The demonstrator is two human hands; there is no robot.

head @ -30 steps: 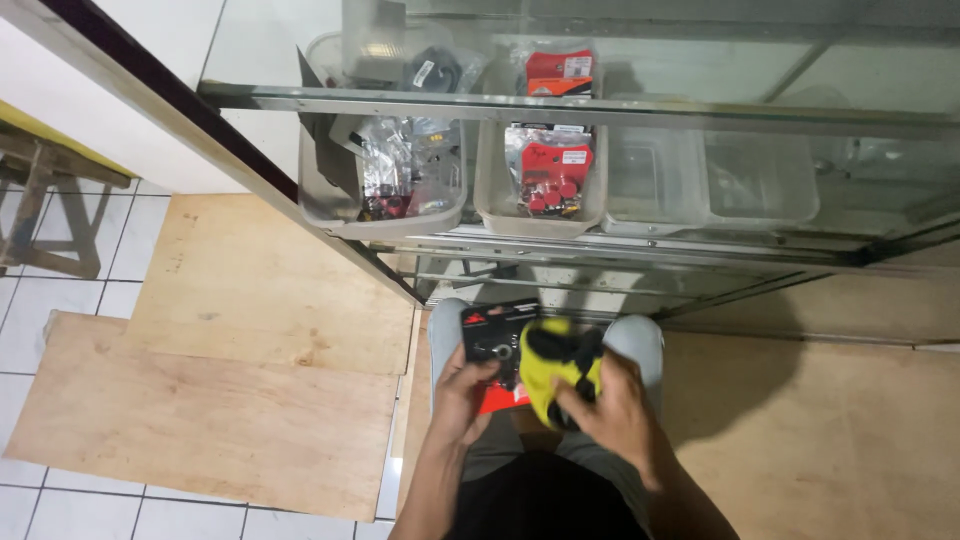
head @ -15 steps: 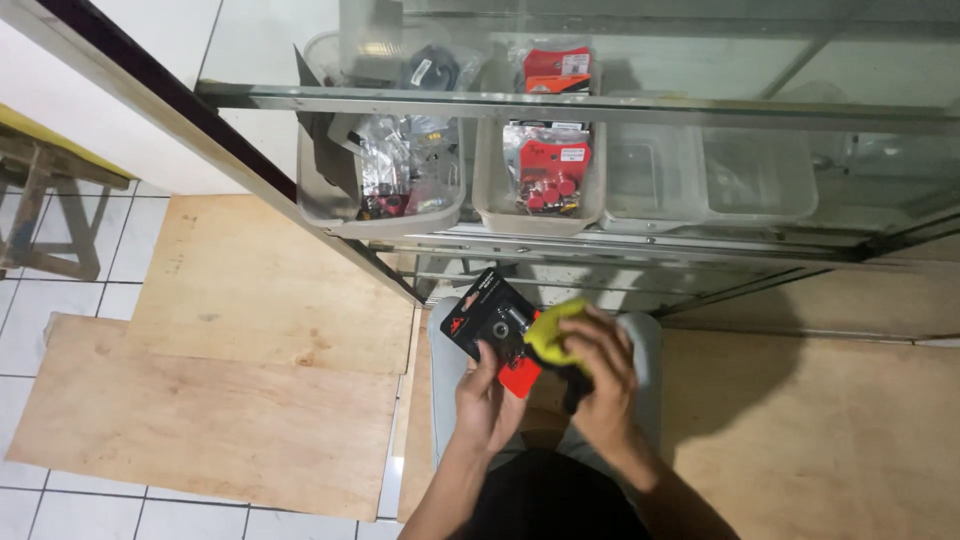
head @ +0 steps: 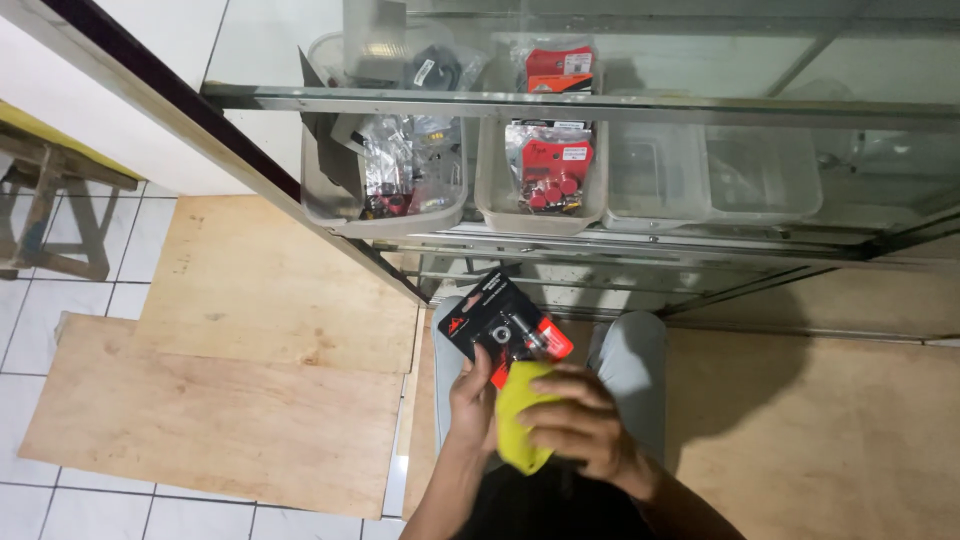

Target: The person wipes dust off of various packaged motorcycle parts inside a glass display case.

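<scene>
My left hand holds a black and red blister pack by its lower edge, tilted up above my knees. My right hand presses a yellow cloth against the pack's lower end. Both hands are close together over my lap, below the front of a glass display case.
Inside the case stand clear plastic bins: one with bagged small parts, one with red packs, and two that look empty. Plywood sheets cover the tiled floor at left. A wooden stool stands at far left.
The pack has been raised and tilted toward the case. The yellow cloth has slid from the pack's right side down to its lower end, under my right hand.
</scene>
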